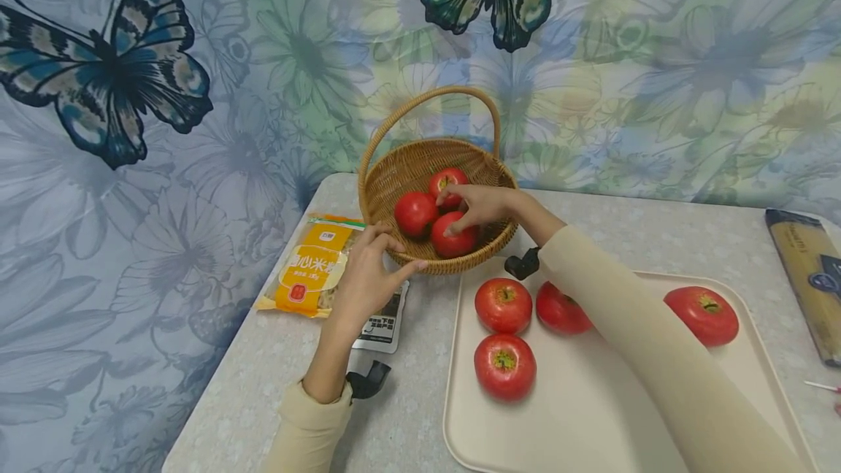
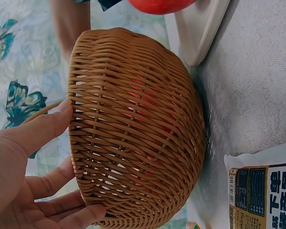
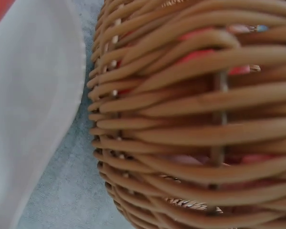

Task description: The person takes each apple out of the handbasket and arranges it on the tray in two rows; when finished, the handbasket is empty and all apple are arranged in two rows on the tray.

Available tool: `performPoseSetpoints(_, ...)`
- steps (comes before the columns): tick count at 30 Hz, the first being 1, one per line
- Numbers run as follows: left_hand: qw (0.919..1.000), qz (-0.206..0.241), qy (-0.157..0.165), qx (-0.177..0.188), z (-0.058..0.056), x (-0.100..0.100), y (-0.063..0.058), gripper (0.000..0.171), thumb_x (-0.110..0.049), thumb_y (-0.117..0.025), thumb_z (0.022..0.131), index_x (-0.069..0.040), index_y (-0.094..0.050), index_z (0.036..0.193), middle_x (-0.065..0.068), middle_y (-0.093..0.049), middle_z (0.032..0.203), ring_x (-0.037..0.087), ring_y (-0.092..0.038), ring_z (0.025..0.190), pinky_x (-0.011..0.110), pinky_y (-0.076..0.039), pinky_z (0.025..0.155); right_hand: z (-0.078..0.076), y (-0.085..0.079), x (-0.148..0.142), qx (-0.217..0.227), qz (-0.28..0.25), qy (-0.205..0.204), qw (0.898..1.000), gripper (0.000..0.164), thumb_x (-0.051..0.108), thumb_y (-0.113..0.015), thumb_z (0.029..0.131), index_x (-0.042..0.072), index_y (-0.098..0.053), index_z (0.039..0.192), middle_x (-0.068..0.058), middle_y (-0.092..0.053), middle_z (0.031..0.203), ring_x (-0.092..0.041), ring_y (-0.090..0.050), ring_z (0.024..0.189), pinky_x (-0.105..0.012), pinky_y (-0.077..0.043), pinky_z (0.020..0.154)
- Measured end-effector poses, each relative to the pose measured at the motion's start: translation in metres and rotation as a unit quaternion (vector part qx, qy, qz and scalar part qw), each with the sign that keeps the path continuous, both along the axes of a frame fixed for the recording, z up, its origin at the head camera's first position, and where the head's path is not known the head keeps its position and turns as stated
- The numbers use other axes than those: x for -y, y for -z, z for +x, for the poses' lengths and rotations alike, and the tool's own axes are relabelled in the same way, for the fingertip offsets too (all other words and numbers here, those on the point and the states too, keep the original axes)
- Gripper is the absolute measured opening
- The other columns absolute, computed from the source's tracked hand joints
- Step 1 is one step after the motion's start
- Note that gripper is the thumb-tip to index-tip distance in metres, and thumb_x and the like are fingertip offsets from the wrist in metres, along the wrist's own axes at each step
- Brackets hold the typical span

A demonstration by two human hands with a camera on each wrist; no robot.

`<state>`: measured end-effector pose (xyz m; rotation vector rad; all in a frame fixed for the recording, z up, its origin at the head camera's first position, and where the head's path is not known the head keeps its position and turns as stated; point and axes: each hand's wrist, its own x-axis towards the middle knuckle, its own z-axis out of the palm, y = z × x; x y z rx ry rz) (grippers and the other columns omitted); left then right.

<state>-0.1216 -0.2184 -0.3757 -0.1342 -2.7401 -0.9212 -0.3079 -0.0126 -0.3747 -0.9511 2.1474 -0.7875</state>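
A round wicker basket [image 1: 482, 258] with a tall handle leans back, holding three red apples [image 1: 415, 214]. My left hand [image 1: 368, 272] holds its near left rim, the thumb along the front edge; in the left wrist view the fingertips spread over the woven rim [image 2: 78, 138]. Inside the basket, my right hand [image 1: 482, 204] hovers low over the fruit. Its thumb lies against the front apple [image 1: 456, 239] and a bent finger reaches across the rear apple [image 1: 453, 179]. The right wrist view shows only the basket's weave [image 3: 181, 119], not the hand.
A cream tray [image 1: 578, 414] carries several more apples [image 1: 504, 367], partly beneath the right sleeve. Left of the basket lie a yellow food packet [image 1: 309, 268] and a white pouch [image 1: 384, 327]. A brown package [image 1: 801, 276] lies at the far right.
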Motion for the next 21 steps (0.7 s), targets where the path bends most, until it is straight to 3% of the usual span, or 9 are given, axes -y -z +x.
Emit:
performPoseSetpoints(6, 1.0, 0.006, 0.002, -0.002, 0.0, 0.001, -0.001, 0.038, -0.037, -0.082, 0.079, -0.004, -0.067, 0.091, 0.018, -0.056, 0.127, 0.038, -0.048, 0.129, 0.053, -0.04, 0.109, 0.005, -0.01, -0.004, -0.047, -0.049, -0.006, 0.998, 0.067, 0.024, -0.08, 0.082, 0.008, -0.045, 0.136, -0.014, -0.049, 0.141, -0.03, -0.046, 0.133, -0.047, -0.04, 0.109)
performPoseSetpoints(11, 0.9999, 0.012, 0.002, 0.009, 0.0, 0.0, -0.001, 0.038, -0.036, -0.082, 0.079, -0.004, -0.068, 0.091, 0.02, -0.055, 0.13, 0.04, -0.043, 0.134, 0.055, -0.037, 0.11, 0.016, -0.031, -0.022, -0.106, -0.113, -0.003, 0.988, 0.067, 0.024, -0.082, 0.08, 0.013, -0.047, 0.135, -0.012, -0.053, 0.137, -0.028, -0.048, 0.13, -0.047, -0.043, 0.105)
performPoseSetpoints(17, 0.9997, 0.015, -0.003, 0.02, 0.001, 0.0, -0.002, 0.037, -0.036, -0.082, 0.08, -0.004, -0.067, 0.092, 0.021, -0.053, 0.134, 0.041, -0.039, 0.138, 0.056, -0.036, 0.111, 0.047, -0.065, -0.062, -0.148, -0.182, 0.002, 0.972, 0.072, 0.019, -0.084, 0.077, 0.012, -0.046, 0.138, -0.004, -0.052, 0.137, -0.022, -0.048, 0.126, -0.046, -0.051, 0.095)
performPoseSetpoints(21, 0.9997, 0.014, -0.005, 0.021, 0.001, 0.0, -0.003, 0.038, -0.037, -0.081, 0.08, -0.004, -0.067, 0.092, 0.02, -0.053, 0.135, 0.04, -0.04, 0.137, 0.055, -0.038, 0.11, 0.078, -0.072, -0.098, -0.173, -0.197, 0.007, 0.965, 0.075, 0.016, -0.085, 0.075, 0.014, -0.045, 0.139, -0.001, -0.05, 0.137, -0.019, -0.045, 0.126, -0.046, -0.054, 0.09)
